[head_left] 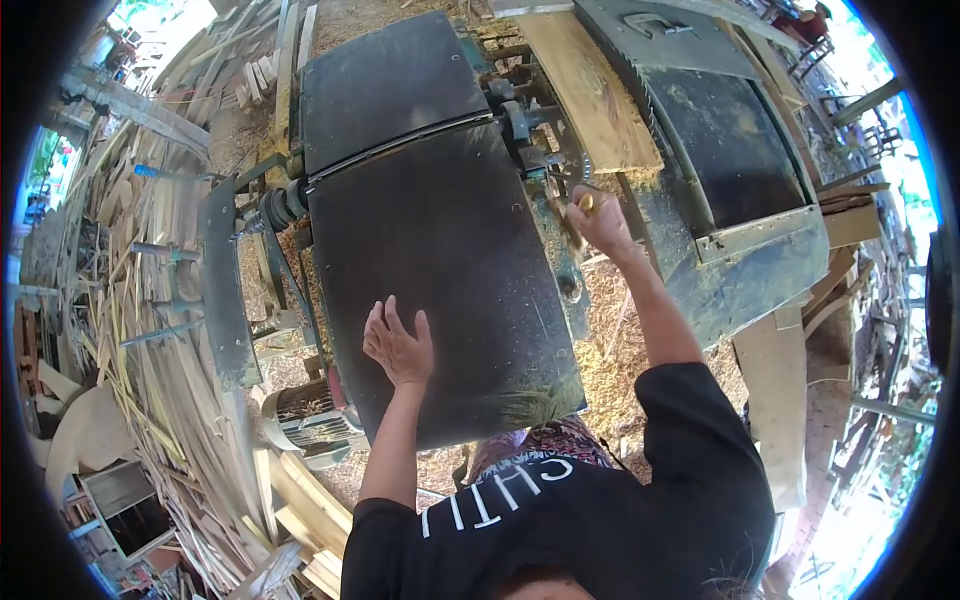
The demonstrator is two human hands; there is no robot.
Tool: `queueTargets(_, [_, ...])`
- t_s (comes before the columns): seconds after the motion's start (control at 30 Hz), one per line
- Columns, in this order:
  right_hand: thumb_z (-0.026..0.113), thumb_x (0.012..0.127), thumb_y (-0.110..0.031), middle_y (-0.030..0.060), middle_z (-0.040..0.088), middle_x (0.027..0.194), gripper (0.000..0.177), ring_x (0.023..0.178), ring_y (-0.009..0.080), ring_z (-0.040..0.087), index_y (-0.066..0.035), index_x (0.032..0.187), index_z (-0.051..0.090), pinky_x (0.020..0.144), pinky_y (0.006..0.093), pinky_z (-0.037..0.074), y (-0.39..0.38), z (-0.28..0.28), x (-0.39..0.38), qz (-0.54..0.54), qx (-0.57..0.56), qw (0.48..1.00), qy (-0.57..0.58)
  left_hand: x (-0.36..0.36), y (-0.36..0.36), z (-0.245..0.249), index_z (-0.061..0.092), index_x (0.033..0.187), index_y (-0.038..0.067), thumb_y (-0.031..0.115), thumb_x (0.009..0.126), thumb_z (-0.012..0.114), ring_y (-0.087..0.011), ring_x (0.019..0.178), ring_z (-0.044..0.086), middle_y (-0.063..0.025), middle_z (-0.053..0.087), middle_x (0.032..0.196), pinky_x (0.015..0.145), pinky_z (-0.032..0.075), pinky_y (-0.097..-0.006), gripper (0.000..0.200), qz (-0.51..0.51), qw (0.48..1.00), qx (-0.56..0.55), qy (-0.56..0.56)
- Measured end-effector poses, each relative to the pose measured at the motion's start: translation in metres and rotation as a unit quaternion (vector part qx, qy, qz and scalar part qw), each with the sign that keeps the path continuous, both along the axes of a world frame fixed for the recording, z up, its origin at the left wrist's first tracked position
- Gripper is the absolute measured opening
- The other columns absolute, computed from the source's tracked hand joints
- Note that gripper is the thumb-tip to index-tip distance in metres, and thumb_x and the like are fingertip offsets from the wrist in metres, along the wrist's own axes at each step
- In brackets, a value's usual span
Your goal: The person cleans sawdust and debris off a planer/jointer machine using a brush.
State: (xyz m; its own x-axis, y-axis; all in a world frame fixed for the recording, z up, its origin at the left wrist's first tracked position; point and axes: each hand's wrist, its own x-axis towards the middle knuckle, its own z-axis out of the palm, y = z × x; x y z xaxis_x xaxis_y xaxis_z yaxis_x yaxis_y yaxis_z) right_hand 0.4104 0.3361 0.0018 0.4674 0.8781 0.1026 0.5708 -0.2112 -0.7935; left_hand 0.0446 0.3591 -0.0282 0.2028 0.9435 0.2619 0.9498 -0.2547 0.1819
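Observation:
My left hand [398,347] is over the near half of a dark, flat machine table [430,240], its fingers apart and nothing in them. Beyond the slot across the machine lies the far half of the table [390,85]. To the right of the machine, my right hand [603,225] is closed around a small handle with a yellowish end [588,203]; what the handle belongs to is mostly hidden. Metal brackets and fittings [540,158] of the machine sit just past this hand. Greenish-tan dust [540,402] is smeared over the table's near right corner.
A wooden board [580,90] lies right of the machine, beside a second dark machine [730,150]. Wood strips [170,400] are heaped along the left, near a slatted motor housing [310,415]. Shavings [620,320] cover the floor between the machines.

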Motion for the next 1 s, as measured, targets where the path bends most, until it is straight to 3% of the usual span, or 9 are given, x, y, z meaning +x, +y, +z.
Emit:
queueTargets(0.2, [0.061, 0.089, -0.013, 0.0086, 0.050, 0.056, 0.021, 0.049, 0.0160, 0.047, -0.003, 0.073, 0.051, 0.048, 0.0333, 0.041, 0.026, -0.014, 0.001, 0.011, 0.247, 0.964, -0.096, 0.000, -0.002, -0.005, 0.044, 0.132, 0.015, 0.041, 0.090, 0.055, -0.0285, 0.124, 0.037, -0.0092, 0.043, 0.131, 0.100, 0.028, -0.0460, 0.051, -0.009, 1.000, 0.011, 0.008])
queueTargets(0.27, [0.060, 0.088, -0.013, 0.0101, 0.052, 0.058, 0.022, 0.050, 0.0177, 0.048, -0.002, 0.073, 0.050, 0.050, 0.0348, 0.043, 0.017, -0.019, 0.003, 0.000, 0.230, 0.972, -0.040, 0.000, -0.001, -0.003, 0.047, 0.131, 0.014, 0.038, 0.087, 0.059, -0.0277, 0.124, 0.038, -0.0098, 0.045, 0.130, 0.100, 0.029, -0.0445, 0.052, -0.006, 1.000, 0.014, 0.006])
queueTargets(0.33, [0.060, 0.087, -0.012, 0.0102, 0.052, 0.060, 0.019, 0.051, 0.0181, 0.049, -0.002, 0.075, 0.049, 0.052, 0.0343, 0.044, 0.013, 0.003, 0.015, 0.051, -0.046, 0.997, -0.016, 0.000, 0.001, -0.003, 0.045, 0.132, 0.014, 0.040, 0.089, 0.056, -0.0279, 0.124, 0.037, -0.0095, 0.044, 0.130, 0.100, 0.028, -0.0452, 0.051, -0.003, 1.000, 0.008, 0.007])
queueTargets(0.5, [0.060, 0.086, -0.013, 0.0098, 0.055, 0.062, 0.019, 0.053, 0.0145, 0.052, -0.003, 0.074, 0.049, 0.052, 0.0328, 0.045, 0.030, 0.012, 0.009, 0.006, 0.170, 0.985, -0.004, 0.000, -0.002, -0.005, 0.044, 0.132, 0.015, 0.042, 0.091, 0.054, -0.0283, 0.124, 0.037, -0.0091, 0.043, 0.131, 0.100, 0.028, -0.0459, 0.051, -0.006, 1.000, 0.009, 0.012])
queueTargets(0.63, [0.061, 0.084, -0.010, 0.0084, 0.053, 0.061, 0.016, 0.050, 0.0124, 0.050, -0.004, 0.074, 0.051, 0.049, 0.0327, 0.046, 0.034, 0.000, 0.036, 0.078, -0.237, 0.968, 0.029, 0.000, -0.001, -0.003, 0.045, 0.132, 0.015, 0.041, 0.091, 0.054, -0.0284, 0.123, 0.038, -0.0091, 0.044, 0.130, 0.100, 0.029, -0.0460, 0.050, -0.005, 1.000, 0.011, 0.008])
queueTargets(0.67, [0.061, 0.084, -0.010, 0.0084, 0.053, 0.061, 0.016, 0.050, 0.0124, 0.050, -0.004, 0.074, 0.051, 0.049, 0.0327, 0.046, 0.026, -0.010, 0.037, 0.073, -0.240, 0.967, 0.031, 0.001, -0.001, -0.002, 0.046, 0.132, 0.015, 0.041, 0.091, 0.054, -0.0284, 0.123, 0.039, -0.0092, 0.045, 0.129, 0.100, 0.029, -0.0460, 0.049, -0.011, 1.000, 0.018, 0.006])
queueTargets(0.73, [0.061, 0.084, -0.009, 0.0096, 0.055, 0.062, 0.015, 0.049, 0.0144, 0.051, -0.004, 0.073, 0.052, 0.049, 0.0327, 0.046, 0.017, -0.019, 0.042, 0.024, 0.000, 1.000, 0.018, 0.004, 0.001, -0.001, 0.046, 0.131, 0.014, 0.039, 0.090, 0.056, -0.0283, 0.123, 0.039, -0.0092, 0.045, 0.129, 0.099, 0.031, -0.0457, 0.049, -0.011, 1.000, 0.024, 0.007])
queueTargets(0.93, [0.060, 0.087, -0.010, 0.0030, 0.051, 0.058, 0.018, 0.053, 0.0107, 0.047, -0.005, 0.072, 0.052, 0.051, 0.0315, 0.043, 0.017, -0.033, 0.013, -0.012, 0.218, 0.976, 0.012, 0.003, -0.003, -0.001, 0.047, 0.130, 0.013, 0.038, 0.089, 0.057, -0.0285, 0.121, 0.041, -0.0095, 0.046, 0.127, 0.098, 0.032, -0.0456, 0.049, -0.013, 0.999, 0.026, 0.026])
queueTargets(1.0, [0.060, 0.088, -0.011, 0.0021, 0.052, 0.060, 0.019, 0.053, 0.0096, 0.046, -0.005, 0.072, 0.052, 0.050, 0.0304, 0.043, 0.012, -0.010, 0.023, 0.035, -0.067, 0.993, 0.089, 0.003, -0.002, -0.003, 0.048, 0.130, 0.013, 0.038, 0.089, 0.057, -0.0286, 0.121, 0.041, -0.0096, 0.046, 0.127, 0.097, 0.033, -0.0459, 0.049, -0.012, 0.999, 0.032, 0.022])
